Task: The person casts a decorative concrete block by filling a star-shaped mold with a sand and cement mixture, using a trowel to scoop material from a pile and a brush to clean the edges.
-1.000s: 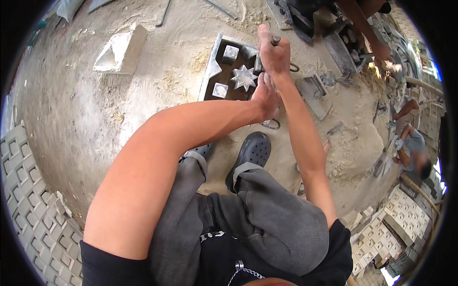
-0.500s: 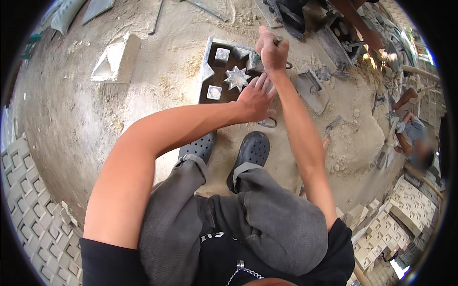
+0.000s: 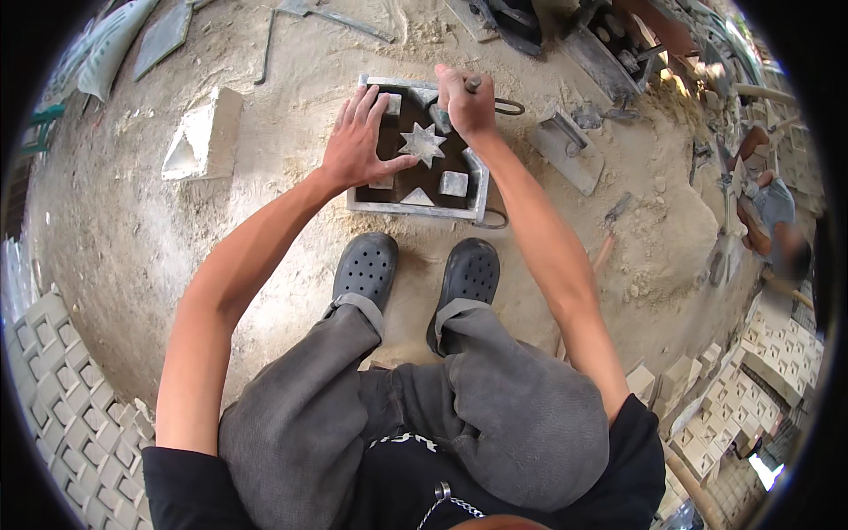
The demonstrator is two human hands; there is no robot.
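Observation:
A square metal block mould [image 3: 481,190] lies on the sandy ground just beyond my feet. Inside it stand an eight-pointed star core [image 3: 423,145] and several square cores [image 3: 454,184]. My left hand [image 3: 355,144] rests with spread fingers over the mould's left side, its thumb near the star. My right hand [image 3: 468,106] is wrapped round a short-handled tool [image 3: 474,83], reaching into the mould's upper right part. The tool's working end is mostly hidden, so its exact kind does not show. Wire loop handles [image 3: 510,107] stick out on the mould's right.
A pale hollow block [image 3: 205,134] sits to the left. On the right lie a flat plate with a handle [image 3: 568,152] and a small trowel-like tool [image 3: 617,208]. Patterned blocks [image 3: 71,402] are stacked lower left. Another person [image 3: 773,199] is at the far right.
My left hand has moved from the mould's right side to its left and spread out. My right hand has shifted left and down with the tool. More of the mould shows.

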